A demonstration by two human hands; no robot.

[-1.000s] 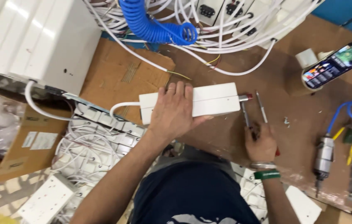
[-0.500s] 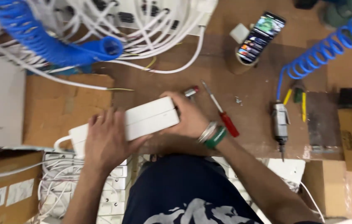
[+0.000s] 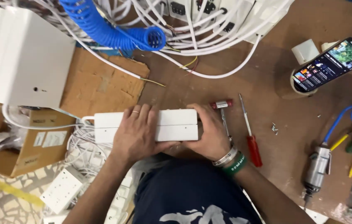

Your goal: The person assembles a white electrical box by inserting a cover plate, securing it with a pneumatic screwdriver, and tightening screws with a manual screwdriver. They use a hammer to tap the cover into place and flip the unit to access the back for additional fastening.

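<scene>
A long white power strip [image 3: 172,124] lies across the near edge of the brown workbench [image 3: 209,87], its white cord leaving at the left end. My left hand [image 3: 136,135] lies flat over its middle, fingers wrapped over the top. My right hand [image 3: 211,135] grips its right end; the wrist wears a metal bangle and a green band. A small red-headed hammer [image 3: 221,105] lies just past my right fingers. A red-handled screwdriver [image 3: 250,137] lies to the right of it.
A pneumatic screwdriver [image 3: 318,168] on a blue coiled hose [image 3: 113,33] sits at right. A phone [image 3: 331,64] leans on a tape roll. White cables and strips [image 3: 209,25] pile at the back. A white box [image 3: 20,58], a cardboard box [image 3: 30,145] and more strips [image 3: 62,188] are at left.
My right hand left the tools and took hold of the strip's right end. The strip now lies level under both hands. The camera view shifted.
</scene>
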